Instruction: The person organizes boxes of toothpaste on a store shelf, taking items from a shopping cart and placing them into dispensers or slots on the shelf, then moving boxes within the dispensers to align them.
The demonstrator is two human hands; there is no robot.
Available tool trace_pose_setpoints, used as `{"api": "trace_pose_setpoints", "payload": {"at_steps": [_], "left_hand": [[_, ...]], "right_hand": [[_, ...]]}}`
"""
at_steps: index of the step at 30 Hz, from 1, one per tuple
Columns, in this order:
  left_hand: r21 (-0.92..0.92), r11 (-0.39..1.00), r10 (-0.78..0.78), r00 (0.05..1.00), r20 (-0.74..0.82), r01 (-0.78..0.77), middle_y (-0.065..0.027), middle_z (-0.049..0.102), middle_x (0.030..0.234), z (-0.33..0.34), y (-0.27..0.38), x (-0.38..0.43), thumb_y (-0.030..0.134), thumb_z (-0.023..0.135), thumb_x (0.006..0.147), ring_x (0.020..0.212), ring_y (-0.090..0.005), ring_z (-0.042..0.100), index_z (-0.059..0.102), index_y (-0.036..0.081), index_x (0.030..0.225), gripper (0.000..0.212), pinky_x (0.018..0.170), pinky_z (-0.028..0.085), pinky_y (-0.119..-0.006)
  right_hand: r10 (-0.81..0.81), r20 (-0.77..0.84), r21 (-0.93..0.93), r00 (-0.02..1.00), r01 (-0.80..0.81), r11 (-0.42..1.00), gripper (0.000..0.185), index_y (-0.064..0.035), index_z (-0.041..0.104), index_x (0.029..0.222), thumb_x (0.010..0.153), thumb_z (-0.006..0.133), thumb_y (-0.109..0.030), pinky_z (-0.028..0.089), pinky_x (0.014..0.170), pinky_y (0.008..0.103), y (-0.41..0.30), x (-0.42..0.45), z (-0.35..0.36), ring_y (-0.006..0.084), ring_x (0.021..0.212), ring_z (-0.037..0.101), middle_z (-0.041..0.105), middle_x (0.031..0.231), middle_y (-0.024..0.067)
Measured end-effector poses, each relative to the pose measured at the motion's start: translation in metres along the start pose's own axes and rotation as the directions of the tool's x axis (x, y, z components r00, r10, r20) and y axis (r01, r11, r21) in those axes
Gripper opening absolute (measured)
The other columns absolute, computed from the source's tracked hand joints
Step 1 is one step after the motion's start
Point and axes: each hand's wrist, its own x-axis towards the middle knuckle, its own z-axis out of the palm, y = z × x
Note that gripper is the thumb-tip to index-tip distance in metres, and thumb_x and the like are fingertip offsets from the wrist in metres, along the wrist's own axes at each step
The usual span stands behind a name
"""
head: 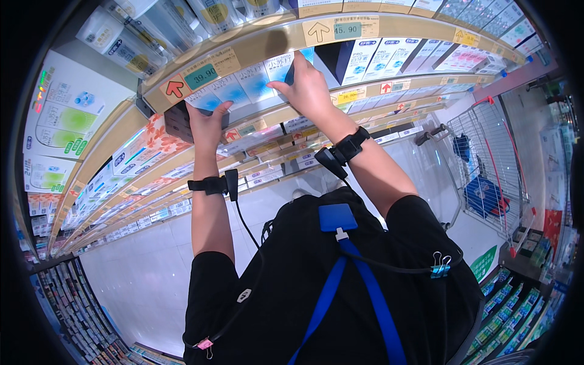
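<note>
My left hand (207, 121) is at the left end of a row of blue-and-white toothpaste boxes (242, 89) on a store shelf, its thumb against the front of the row. My right hand (305, 82) reaches to the right end of the same row, with its thumb and fingers apart around the last boxes. Whether either hand grips a box is unclear, since the fingertips are partly hidden. A dark gap in the shelf lies just right of my right hand, and beyond it stand white boxes with purple tops (360, 59).
Shelf edges with price tags (340, 31) run above and below the row. White plastic canisters (123, 43) stand at the upper left. A wire shopping cart (488, 169) holding a blue bag (483, 194) is at the right. More stocked shelves (77, 301) lie at the lower left.
</note>
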Motion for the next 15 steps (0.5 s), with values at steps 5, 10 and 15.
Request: {"api": "trace_pose_setpoints", "payload": {"at_steps": [5, 10, 15], "left_hand": [[0.121, 0.988, -0.103, 0.994, 0.041, 0.097, -0.0132, 0.065, 0.12, 0.001, 0.009, 0.0, 0.017, 0.088, 0.079, 0.111, -0.0212, 0.06, 0.048, -0.004, 0.133, 0.071, 0.099, 0.046, -0.033], [0.135, 0.99, -0.049, 0.999, -0.005, 0.049, -0.0157, 0.062, 0.128, -0.004, 0.0, -0.012, 0.02, 0.087, 0.082, 0.115, -0.0215, 0.059, 0.044, -0.005, 0.138, 0.074, 0.101, 0.045, -0.032], [0.154, 0.986, 0.094, 0.967, -0.238, -0.058, -0.0195, 0.057, 0.133, 0.007, 0.007, -0.054, 0.015, 0.07, 0.097, 0.124, -0.0254, 0.055, 0.042, -0.008, 0.138, 0.055, 0.109, 0.04, -0.034]], "right_hand": [[0.032, -0.007, -0.032, 0.999, -0.032, 0.999, 0.091, 0.0104, 0.039, 0.138, 0.075, 0.086, -0.036, 0.057, 0.067, 0.046, 0.002, -0.002, -0.001, 0.0433, 0.077, 0.069, 0.067, 0.093, 0.0274], [0.015, -0.017, -0.014, 1.0, -0.015, 1.0, 0.087, 0.0165, 0.043, 0.134, 0.079, 0.085, -0.037, 0.056, 0.062, 0.0437, 0.003, -0.01, -0.006, 0.0424, 0.072, 0.068, 0.067, 0.08, 0.0246], [-0.008, -0.033, 0.05, 0.999, 0.01, 0.999, 0.068, 0.0151, 0.051, 0.129, 0.086, 0.078, -0.03, 0.056, 0.063, 0.0452, 0.005, -0.042, -0.053, 0.0445, 0.074, 0.068, 0.068, 0.087, 0.0288]]}}
